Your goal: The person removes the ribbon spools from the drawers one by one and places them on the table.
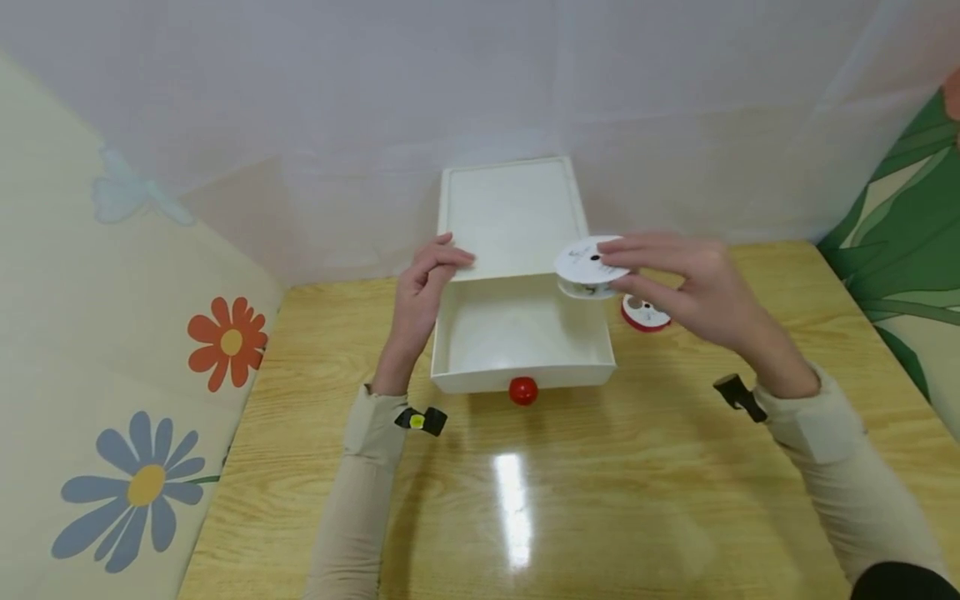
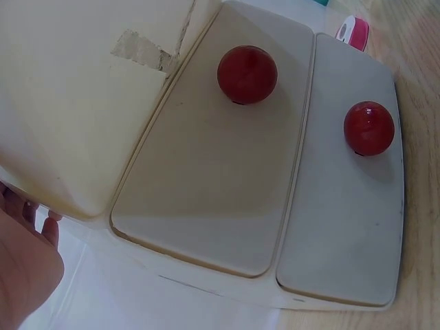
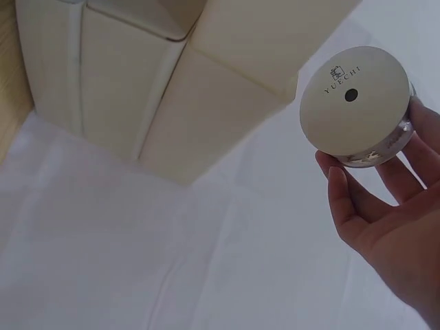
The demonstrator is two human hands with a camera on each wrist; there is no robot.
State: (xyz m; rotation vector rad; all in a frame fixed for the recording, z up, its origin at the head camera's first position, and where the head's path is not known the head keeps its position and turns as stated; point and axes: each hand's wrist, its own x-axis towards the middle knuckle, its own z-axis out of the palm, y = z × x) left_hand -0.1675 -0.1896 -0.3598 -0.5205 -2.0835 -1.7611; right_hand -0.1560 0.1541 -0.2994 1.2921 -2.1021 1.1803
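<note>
Hands split the work: left hand [image 1: 423,287] rests relaxed fingers on the cabinet [image 1: 512,218] top, apparently steadying it, while right hand [image 1: 686,287] pinches a white spool [image 1: 587,265] above the open drawer's [image 1: 521,333] 2 o'clock corner; red spool [image 1: 643,314] on the surface [image 1: 600,500].

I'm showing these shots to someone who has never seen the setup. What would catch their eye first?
Probably the white spool that the right hand holds over the right rim of the pulled-out white drawer. Next, the drawer's red knob at its front, and the left hand resting on the cabinet top's left edge. A red-edged spool lies on the wooden table.
</note>
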